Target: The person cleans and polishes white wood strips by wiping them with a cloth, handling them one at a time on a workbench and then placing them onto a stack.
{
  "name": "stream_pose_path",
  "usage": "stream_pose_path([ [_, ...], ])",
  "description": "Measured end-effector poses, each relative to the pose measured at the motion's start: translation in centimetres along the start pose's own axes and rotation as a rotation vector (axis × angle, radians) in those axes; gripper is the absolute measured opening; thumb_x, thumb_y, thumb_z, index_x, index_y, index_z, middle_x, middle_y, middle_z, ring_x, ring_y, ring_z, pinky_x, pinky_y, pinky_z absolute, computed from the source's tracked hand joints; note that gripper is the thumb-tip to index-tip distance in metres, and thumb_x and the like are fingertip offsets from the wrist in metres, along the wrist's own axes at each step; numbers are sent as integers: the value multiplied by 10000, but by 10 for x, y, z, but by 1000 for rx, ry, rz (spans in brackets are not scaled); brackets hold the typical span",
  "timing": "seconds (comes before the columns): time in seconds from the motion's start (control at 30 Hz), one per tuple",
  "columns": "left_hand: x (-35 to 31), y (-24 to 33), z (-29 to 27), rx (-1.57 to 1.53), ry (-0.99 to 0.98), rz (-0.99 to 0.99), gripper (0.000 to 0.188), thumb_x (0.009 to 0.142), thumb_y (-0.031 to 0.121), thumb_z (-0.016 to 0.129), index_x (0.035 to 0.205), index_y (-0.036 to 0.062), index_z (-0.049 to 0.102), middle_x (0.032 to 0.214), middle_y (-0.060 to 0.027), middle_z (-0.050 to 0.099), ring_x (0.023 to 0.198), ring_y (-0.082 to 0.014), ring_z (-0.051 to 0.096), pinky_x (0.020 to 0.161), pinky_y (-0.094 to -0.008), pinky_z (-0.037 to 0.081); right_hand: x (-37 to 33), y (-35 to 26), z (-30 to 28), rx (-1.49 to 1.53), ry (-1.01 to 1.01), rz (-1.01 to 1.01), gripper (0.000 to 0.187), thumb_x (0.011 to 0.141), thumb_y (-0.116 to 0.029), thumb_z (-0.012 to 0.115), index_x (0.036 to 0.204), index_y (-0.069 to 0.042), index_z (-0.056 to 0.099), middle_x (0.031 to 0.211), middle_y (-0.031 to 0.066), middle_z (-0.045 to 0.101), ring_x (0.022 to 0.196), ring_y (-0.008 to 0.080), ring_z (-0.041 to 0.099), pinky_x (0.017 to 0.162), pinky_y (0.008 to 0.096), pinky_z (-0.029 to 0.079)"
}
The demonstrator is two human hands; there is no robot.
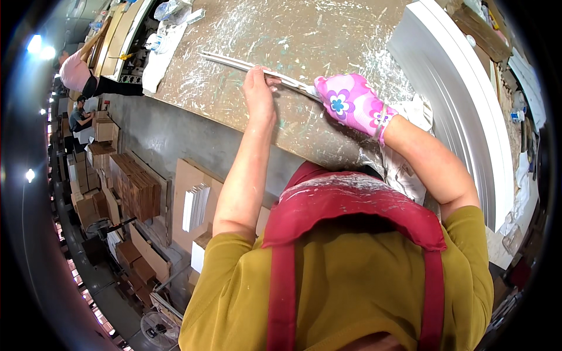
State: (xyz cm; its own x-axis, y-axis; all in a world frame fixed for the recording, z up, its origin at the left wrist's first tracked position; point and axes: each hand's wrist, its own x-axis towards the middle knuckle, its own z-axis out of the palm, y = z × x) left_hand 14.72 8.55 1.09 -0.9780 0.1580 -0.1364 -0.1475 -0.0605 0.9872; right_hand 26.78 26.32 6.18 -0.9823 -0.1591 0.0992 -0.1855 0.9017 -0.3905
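A long, narrow white strip (228, 61) with a grooved look lies slantwise just above the worktable. My left hand (259, 93), bare, grips it near the middle, thumb and fingers closed about its edge. At the strip's right end is my right hand (350, 104), in a pink glove with a flower pattern and a band at the wrist. Its fingers are closed around that end; whether the palm covers anything else is hidden. Beneath both hands, the brown worktable (316, 35) is streaked with white paint and dust.
Tall white panels (462, 111) stand in a curved-looking stack along the right. A crumpled white cloth (404, 169) hangs by my right forearm. White paper (161, 64) lies at the table's left corner. Flat cardboard (134, 181) and a fan (159, 327) are on the left; two people work farther off.
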Motion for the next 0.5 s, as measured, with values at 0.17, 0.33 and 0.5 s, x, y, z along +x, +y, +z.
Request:
stream_pose_path([
  [0.17,-5,2,5,36,-4,18,262,1047,220,411,927,42,561,759,-28,593,644,-88,585,530,-212,415,-11,4,0,51,68,-32,103,833,-109,583,908,-41,597,721,152,639,668,335,656,571,427,531],
  [0.33,-7,2,9,39,-25,9,262,1044,243,431,943,52,579,792,-30,603,673,-98,586,561,-234,428,-14,5,0,37,-25,31,109,840,-123,575,912,-45,599,726,150,640,672,339,654,578,432,530],
  [0.5,-9,1,11,40,-9,5,268,1048,237,417,930,49,567,759,-23,580,637,-87,551,549,-225,417,-13,3,-3,19,11,15,117,850,-121,562,920,-35,600,727,155,639,670,343,654,577,441,524],
])
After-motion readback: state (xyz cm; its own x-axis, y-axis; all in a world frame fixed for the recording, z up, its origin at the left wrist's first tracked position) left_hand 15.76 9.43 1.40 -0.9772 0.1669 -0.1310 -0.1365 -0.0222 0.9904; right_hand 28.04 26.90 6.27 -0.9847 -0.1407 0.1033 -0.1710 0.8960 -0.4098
